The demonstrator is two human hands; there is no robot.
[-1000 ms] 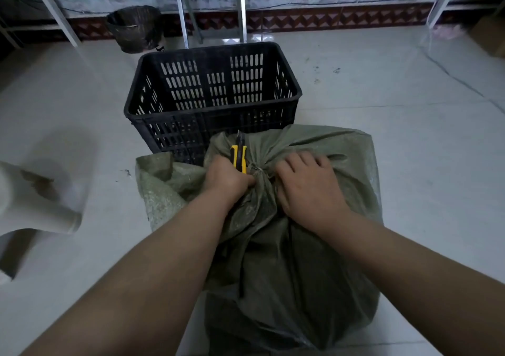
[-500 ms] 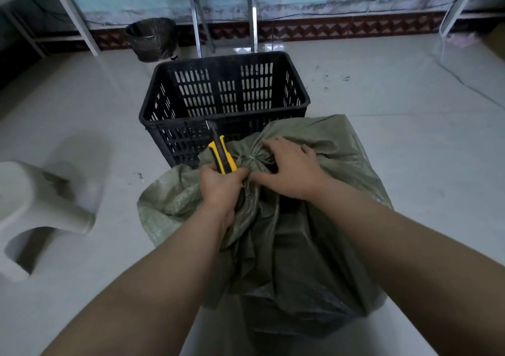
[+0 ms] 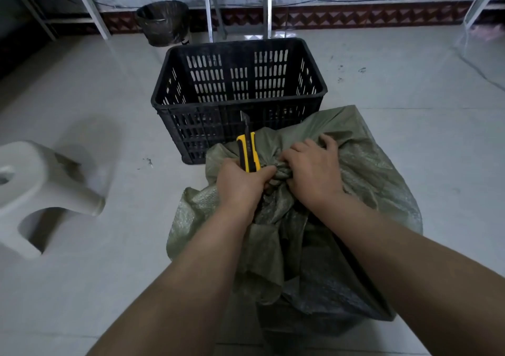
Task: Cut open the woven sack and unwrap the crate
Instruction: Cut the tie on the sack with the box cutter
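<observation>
Yellow utility knife point(image 3: 248, 152) upright in left hand point(image 3: 240, 184) fist; right hand point(image 3: 311, 172) grip clenched on sack point(image 3: 363, 180) neck.

You are working in dim, flat, bluish light; the brightest spot is a glare patch on the tiled floor point(image 3: 262, 36) behind the black plastic crate point(image 3: 237, 101); soft shadows lie beside the white plastic stool point(image 3: 41, 191), itself smeared by blur; your forearms go dark toward the bottom; the wide lens bows the metal frame legs point(image 3: 90, 8) at the edges; the woven sack's point(image 3: 355, 191) folds sink into murk.
</observation>
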